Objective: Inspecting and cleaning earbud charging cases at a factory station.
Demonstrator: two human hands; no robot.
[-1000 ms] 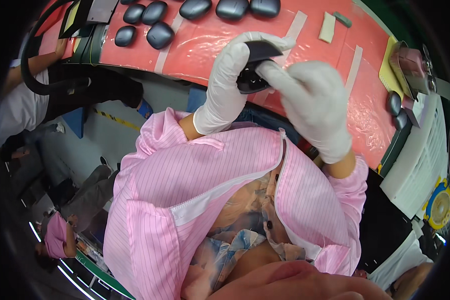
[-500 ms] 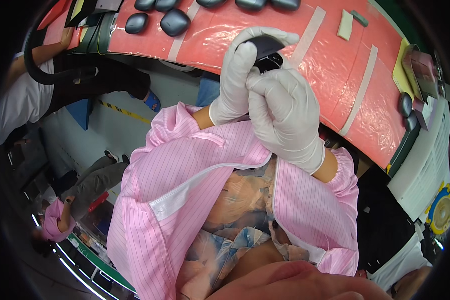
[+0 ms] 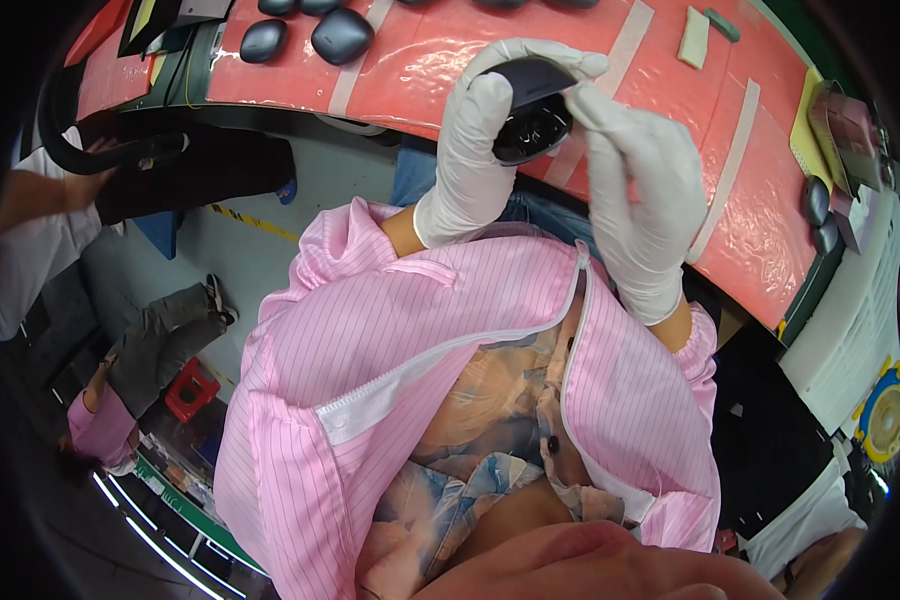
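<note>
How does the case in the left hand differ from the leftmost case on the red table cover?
The held case is open, showing a glossy black inside; the leftmost case looks shut. The held case is in the gloved left hand; the leftmost case lies on the red cover. The held case looks darker; the leftmost case shows a grey sheen. Both are rounded.

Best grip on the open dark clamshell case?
Probably the rounded outer shell of the clamshell case, coming from its left and far side, as the left hand does. It's open, with the glossy interior facing the camera, so that grip leaves the cavity exposed and the right rim accessible to the right hand.
</note>
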